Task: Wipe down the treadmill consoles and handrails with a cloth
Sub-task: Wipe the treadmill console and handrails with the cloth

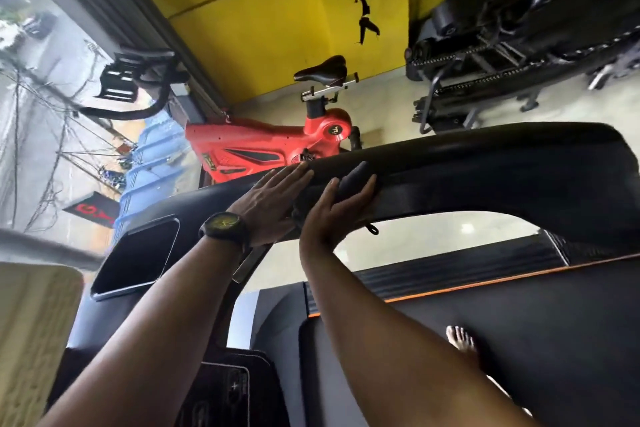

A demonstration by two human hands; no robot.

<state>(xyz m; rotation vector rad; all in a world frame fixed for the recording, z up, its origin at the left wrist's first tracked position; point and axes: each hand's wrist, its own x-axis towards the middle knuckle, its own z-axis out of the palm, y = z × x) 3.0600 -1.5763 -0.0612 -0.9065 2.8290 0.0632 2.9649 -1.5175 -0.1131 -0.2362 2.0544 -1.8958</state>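
Observation:
The view is tilted. A black padded treadmill handrail (485,163) runs across the middle. My left hand (270,201), with a dark watch on its wrist, lies flat on the rail with its fingers stretched out. Just to its right, my right hand (329,215) wraps the rail from below and holds a dark cloth (351,178) against it. The cloth shows between the fingers, and a small loop hangs under the hand. The black console (138,256), with a recessed tray, is at the lower left.
The treadmill deck (519,340) with an orange stripe lies below, and a bare foot (462,340) stands on it. Behind the rail is a red spin bike (263,149) against a yellow wall. Another black machine (502,45) stands at the upper right. A window fills the left.

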